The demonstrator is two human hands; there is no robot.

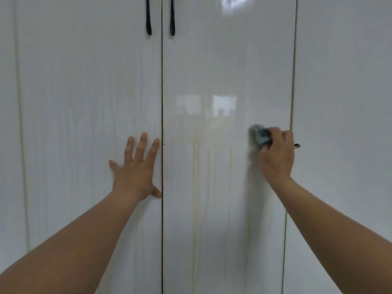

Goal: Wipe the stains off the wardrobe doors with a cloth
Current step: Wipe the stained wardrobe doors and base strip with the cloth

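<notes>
Two glossy white wardrobe doors fill the view, the left door (84, 102) and the right door (229, 60), split by a dark vertical gap. Yellowish drip stains (199, 162) run down the middle of the right door, and fainter streaks (133, 111) mark the left door near the gap. My left hand (135, 168) presses flat on the left door with spread, straight fingers. My right hand (275, 155) grips a bunched grey cloth (259, 133) against the right door, close to its right edge and to the right of the stains.
Two black bar handles (149, 20) (172, 20) hang at the top on either side of the gap. Another white panel (343, 124) stands to the right and a narrow one (8, 124) at the far left. A small metal piece (297, 146) sticks out by the right hand.
</notes>
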